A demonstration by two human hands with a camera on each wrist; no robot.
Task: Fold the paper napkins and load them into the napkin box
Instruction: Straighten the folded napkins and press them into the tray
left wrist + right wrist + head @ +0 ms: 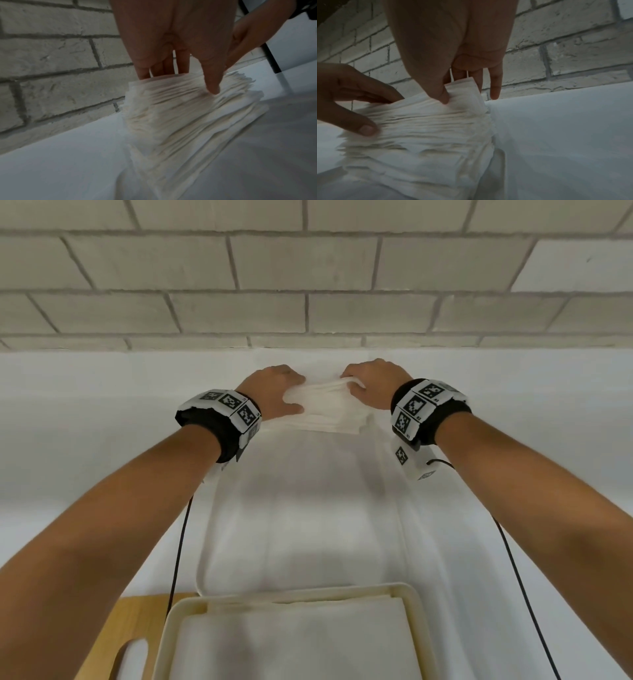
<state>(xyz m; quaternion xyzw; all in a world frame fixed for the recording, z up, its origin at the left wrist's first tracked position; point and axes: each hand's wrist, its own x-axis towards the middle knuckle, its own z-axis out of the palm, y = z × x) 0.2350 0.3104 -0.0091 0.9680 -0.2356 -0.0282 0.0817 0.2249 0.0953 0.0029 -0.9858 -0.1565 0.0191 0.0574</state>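
Left grip point(278, 392) and right grip point(371, 383) pinching napkin stack point(329, 409) ends, wristband tags unreadable

napkins point(329, 409): soft crinkled paper | wall point(308, 268): rough matt brick | board point(137, 621): smooth wood | tray point(411, 594): glossy plastic

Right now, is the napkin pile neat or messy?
Messy. The napkin pile is fanned out with its edges uneven and rumpled, while the left hand and right hand pinch its top layers.
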